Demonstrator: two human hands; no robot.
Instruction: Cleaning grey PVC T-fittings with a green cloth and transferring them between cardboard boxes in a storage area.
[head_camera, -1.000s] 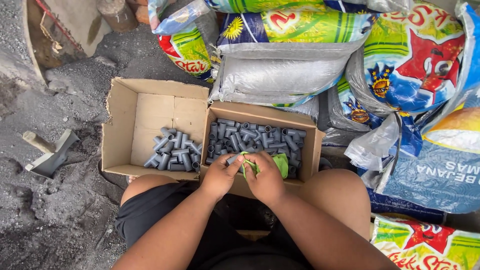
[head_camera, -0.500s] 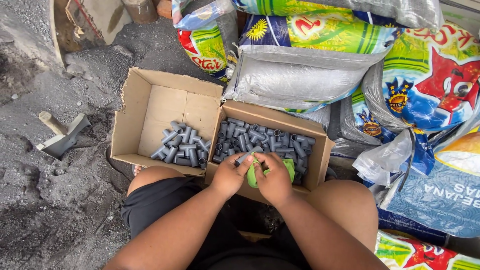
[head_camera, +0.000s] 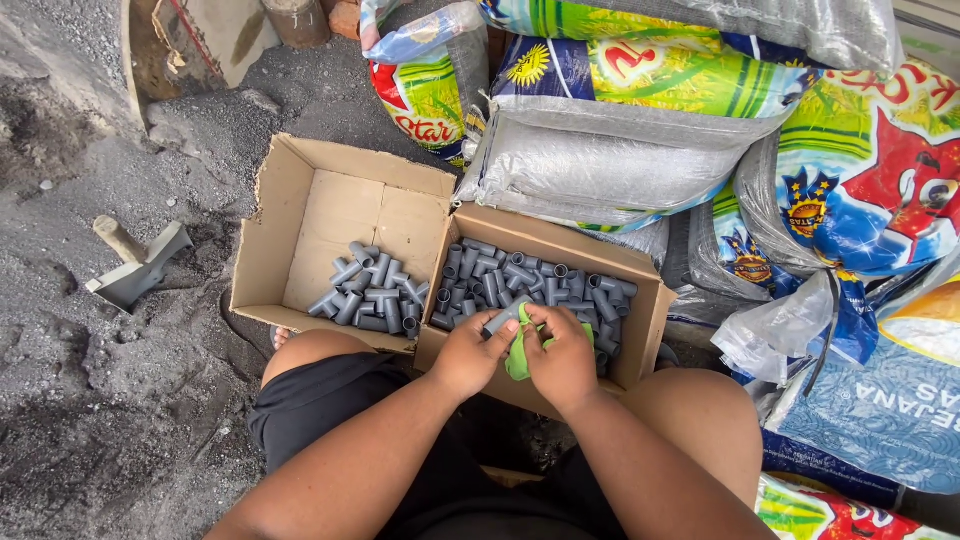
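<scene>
My left hand (head_camera: 468, 352) pinches one short grey pipe piece (head_camera: 503, 320), fingers closed round its near end. Its long axis runs up and to the right, away from me, the far end pointing at the pile in the box. My right hand (head_camera: 562, 358) is closed on a green cloth (head_camera: 520, 356), bunched soft between both palms and touching the pipe piece. All of this sits over the near edge of the right cardboard box (head_camera: 640, 330), just above my knees.

Two boxes, side by side and touching, both plain brown card with flaps open. The right one is packed with grey pipe pieces (head_camera: 520, 275) (too many to count, lying every which way), smooth hollow cylinders. The left box (head_camera: 340, 210) holds a smaller heap (head_camera: 370, 295) in its near right corner, bare card elsewhere.

Behind them, shiny woven sacks (head_camera: 620, 150), silver and bright-printed, stacked up. Off to my left, on gritty grey ground (head_camera: 100, 420), lies one trowel (head_camera: 135, 265) with a wooden handle.
</scene>
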